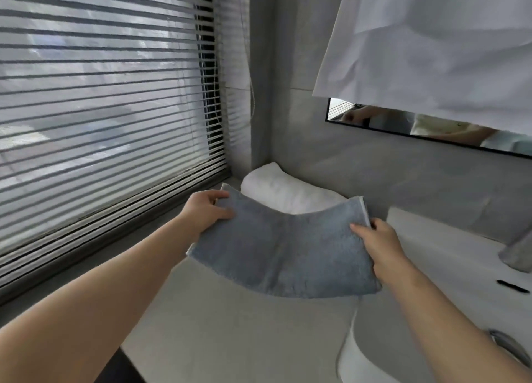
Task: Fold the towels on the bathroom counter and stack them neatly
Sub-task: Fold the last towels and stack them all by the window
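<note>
Blue towel folded, held above bench; left hand and right hand fingers pinch its ends. Stacking step: next lower it squarely onto white towel in corner.

Soft daylight enters through the blinds left of the hands, leaving faint shadows on the tabletop. Straight lines bow near the edges; everything looks slightly blurred.
</note>
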The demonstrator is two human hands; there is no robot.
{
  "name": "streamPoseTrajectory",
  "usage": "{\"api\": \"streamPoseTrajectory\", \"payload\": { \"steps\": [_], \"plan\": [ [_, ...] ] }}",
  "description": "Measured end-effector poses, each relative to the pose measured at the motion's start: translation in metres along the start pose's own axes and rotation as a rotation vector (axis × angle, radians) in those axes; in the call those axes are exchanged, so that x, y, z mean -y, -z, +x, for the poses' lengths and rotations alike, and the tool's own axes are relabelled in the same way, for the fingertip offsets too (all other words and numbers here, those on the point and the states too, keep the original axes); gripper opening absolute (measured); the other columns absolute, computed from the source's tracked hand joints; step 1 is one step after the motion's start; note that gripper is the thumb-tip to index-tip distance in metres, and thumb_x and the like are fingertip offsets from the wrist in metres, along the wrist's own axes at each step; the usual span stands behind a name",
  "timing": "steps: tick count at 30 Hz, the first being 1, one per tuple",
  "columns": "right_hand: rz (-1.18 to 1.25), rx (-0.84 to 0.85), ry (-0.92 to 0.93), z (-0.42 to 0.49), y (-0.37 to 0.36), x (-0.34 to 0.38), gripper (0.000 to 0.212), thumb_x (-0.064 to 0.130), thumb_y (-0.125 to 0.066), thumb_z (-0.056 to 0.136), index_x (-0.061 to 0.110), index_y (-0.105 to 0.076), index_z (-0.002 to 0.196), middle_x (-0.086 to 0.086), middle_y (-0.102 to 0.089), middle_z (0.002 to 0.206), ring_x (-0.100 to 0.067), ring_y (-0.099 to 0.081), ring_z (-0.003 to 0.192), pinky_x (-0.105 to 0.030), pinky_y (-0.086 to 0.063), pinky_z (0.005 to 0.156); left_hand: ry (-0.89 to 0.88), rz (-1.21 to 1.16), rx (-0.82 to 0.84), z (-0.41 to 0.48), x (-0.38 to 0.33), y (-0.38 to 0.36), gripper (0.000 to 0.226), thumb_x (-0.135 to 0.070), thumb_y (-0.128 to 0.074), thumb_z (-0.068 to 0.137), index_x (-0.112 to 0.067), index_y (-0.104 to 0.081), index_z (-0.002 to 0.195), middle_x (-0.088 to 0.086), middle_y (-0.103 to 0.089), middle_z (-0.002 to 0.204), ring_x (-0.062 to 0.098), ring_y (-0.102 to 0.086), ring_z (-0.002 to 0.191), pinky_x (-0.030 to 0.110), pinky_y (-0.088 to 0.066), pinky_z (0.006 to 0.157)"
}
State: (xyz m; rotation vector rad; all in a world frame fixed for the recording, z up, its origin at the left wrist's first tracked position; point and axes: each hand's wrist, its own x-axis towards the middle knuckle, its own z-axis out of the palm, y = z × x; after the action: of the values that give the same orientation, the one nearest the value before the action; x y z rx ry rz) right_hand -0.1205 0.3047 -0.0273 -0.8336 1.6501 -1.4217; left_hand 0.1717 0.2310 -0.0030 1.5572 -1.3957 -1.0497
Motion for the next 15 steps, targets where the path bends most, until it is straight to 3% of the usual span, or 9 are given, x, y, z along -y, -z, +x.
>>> {"api": "streamPoseTrajectory", "payload": {
  "steps": [4, 8, 12, 15],
  "plan": [
    [0.007, -0.106, 0.001, 0.019, 0.001, 0.005, 0.005, 0.011, -0.06, 0.09, 0.01, -0.055, 0.092, -0.016, -0.062, 0.097, -0.033, -0.061, 0.088, -0.045, -0.052, 0.08, -0.073, 0.023, 0.092, 0.052, -0.009, -0.008, 0.049, 0.001, -0.075, 0.074, -0.02, -0.064, 0.117, 0.006, -0.066, 0.105, 0.022, -0.064, 0.092, 0.037, -0.051, 0.093],
    [0.014, -0.198, 0.02, 0.035, -0.002, 0.012, 0.006, 0.008, -0.058, 0.091, 0.011, -0.054, 0.089, -0.009, -0.06, 0.086, -0.023, -0.059, 0.073, -0.032, -0.049, 0.064, -0.179, 0.129, 0.148, 0.103, -0.016, -0.017, 0.044, 0.002, -0.067, 0.079, -0.02, -0.063, 0.117, 0.002, -0.06, 0.1, 0.012, -0.058, 0.076, 0.022, -0.048, 0.069],
    [0.067, -0.291, 0.031, 0.056, -0.01, 0.021, 0.01, 0.004, -0.058, 0.09, 0.008, -0.056, 0.1, -0.008, -0.059, 0.084, -0.02, -0.058, 0.068, -0.029, -0.046, 0.058, -0.281, 0.295, 0.078, 0.155, -0.027, -0.023, 0.022, -0.005, -0.066, 0.08, -0.025, -0.061, 0.074, -0.002, -0.054, 0.071, 0.017, -0.051, 0.07, 0.024, -0.037, 0.059],
    [0.078, -0.342, 0.042, 0.077, -0.02, 0.023, 0.006, 0.003, -0.057, 0.09, 0.007, -0.055, 0.094, -0.006, -0.058, 0.08, -0.019, -0.056, 0.066, -0.029, -0.044, 0.056, -0.301, 0.314, 0.085, 0.192, -0.034, -0.03, 0.027, -0.003, -0.064, 0.079, -0.026, -0.06, 0.064, -0.001, -0.06, 0.075, 0.019, -0.056, 0.079, 0.024, -0.041, 0.07]
  ]
}}
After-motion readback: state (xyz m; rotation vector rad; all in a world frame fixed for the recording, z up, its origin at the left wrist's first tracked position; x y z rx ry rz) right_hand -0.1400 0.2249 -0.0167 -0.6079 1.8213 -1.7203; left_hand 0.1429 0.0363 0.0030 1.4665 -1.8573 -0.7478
